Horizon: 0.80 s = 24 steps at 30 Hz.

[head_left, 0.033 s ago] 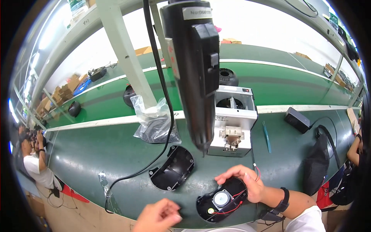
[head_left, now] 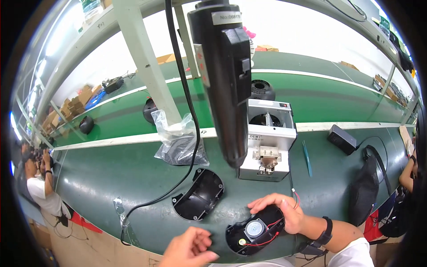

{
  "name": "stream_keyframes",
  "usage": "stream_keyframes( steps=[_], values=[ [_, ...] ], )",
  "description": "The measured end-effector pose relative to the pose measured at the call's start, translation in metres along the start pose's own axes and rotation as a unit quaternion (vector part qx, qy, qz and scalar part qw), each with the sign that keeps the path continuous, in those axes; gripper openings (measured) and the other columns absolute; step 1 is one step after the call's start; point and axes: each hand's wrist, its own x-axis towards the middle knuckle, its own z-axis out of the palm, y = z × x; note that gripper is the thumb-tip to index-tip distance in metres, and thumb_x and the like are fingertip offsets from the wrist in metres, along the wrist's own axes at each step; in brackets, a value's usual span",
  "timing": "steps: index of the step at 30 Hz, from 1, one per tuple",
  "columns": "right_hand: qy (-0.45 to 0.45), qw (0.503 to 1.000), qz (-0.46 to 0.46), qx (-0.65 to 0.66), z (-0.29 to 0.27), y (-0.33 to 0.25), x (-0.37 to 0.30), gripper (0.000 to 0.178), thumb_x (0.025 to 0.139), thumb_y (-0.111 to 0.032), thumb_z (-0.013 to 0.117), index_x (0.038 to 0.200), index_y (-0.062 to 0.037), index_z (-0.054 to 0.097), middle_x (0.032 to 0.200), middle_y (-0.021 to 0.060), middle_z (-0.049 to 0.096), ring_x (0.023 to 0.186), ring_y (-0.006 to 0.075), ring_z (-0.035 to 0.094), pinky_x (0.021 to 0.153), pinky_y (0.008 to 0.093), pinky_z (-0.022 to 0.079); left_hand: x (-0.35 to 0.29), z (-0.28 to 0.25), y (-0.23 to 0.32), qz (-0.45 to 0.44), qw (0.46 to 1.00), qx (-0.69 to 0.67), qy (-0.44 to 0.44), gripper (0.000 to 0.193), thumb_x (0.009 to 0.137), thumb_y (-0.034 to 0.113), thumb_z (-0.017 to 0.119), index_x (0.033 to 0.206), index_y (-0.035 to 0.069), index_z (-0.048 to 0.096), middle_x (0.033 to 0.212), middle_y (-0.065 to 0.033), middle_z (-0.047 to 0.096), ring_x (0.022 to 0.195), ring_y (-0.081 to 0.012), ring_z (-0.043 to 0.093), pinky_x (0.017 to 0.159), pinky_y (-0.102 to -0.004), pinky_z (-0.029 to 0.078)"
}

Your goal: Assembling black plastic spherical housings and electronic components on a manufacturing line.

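My right hand grips the far right edge of a black plastic housing half lying hollow side up near the table's front edge. Inside it sit a round silver-backed speaker, red and black wires, and a small yellow-green round part. To its left, my left hand is off the housing, fingers loosely curled, thumb apart, nothing visible in it. Another empty black housing half lies beyond the left hand. A black electric screwdriver hangs point down above the bench, touched by neither hand.
A white screw feeder stands behind the screwdriver. Left of it are a clear bag of dark small parts and a black cable. Tweezers, a black adapter and a black pouch lie right. People sit at both sides.
My left hand has shifted slightly right, its thumb coming nearer the housing half. The hanging screwdriver has swung a little and sits slightly higher. My right hand keeps its hold.
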Motion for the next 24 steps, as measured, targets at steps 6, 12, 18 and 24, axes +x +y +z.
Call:
stream_keyframes(
  steps=[6,12,18,24],
  values=[
    [-0.013,0.986,-0.052,-0.155,0.003,-0.004,0.002,0.07,0.11,-0.042,0.02,0.085,0.0016,0.069,0.112,0.021,0.069,0.123,0.0419,0.056,0.108,0.051,0.039,0.019,0.05,0.031,0.283,0.929,0.236,0.045,0.107,0.064,0.043,0.091,0.143,-0.002,0.035,0.13,-0.0268,0.054,0.121,-0.0442,0.055,0.103,-0.0463,0.045],
    [0.01,0.942,-0.118,-0.314,0.006,-0.022,0.004,0.077,0.107,-0.053,0.016,0.082,-0.0058,0.072,0.116,0.0219,0.067,0.123,0.0432,0.054,0.107,0.0541,0.039,0.024,0.059,0.022,0.268,0.933,0.21,0.117,0.093,0.063,0.03,0.09,0.137,-0.001,0.042,0.124,-0.0226,0.059,0.111,-0.0378,0.063,0.095,-0.0419,0.051],
    [-0.037,0.89,-0.25,-0.379,0.008,-0.026,-0.004,0.029,0.094,-0.037,0.066,0.097,-0.0105,0.078,0.104,0.0071,0.067,0.095,0.0277,0.062,0.088,0.0426,0.052,0.002,0.027,0.012,0.299,0.925,0.173,0.156,0.097,0.062,0.043,0.094,0.131,-0.003,0.042,0.119,-0.0227,0.062,0.109,-0.0309,0.064,0.097,-0.0406,0.051],
    [-0.062,0.889,-0.243,-0.382,0.017,-0.032,-0.004,0.02,0.077,-0.015,0.085,0.096,-0.0119,0.079,0.089,0.0003,0.068,0.072,0.0186,0.063,0.07,0.0327,0.054,-0.016,0.003,0.014,0.384,0.876,0.185,0.227,0.098,0.061,0.042,0.096,0.13,0.003,0.038,0.12,-0.0245,0.059,0.109,-0.0371,0.061,0.097,-0.0484,0.05]
  ],
)
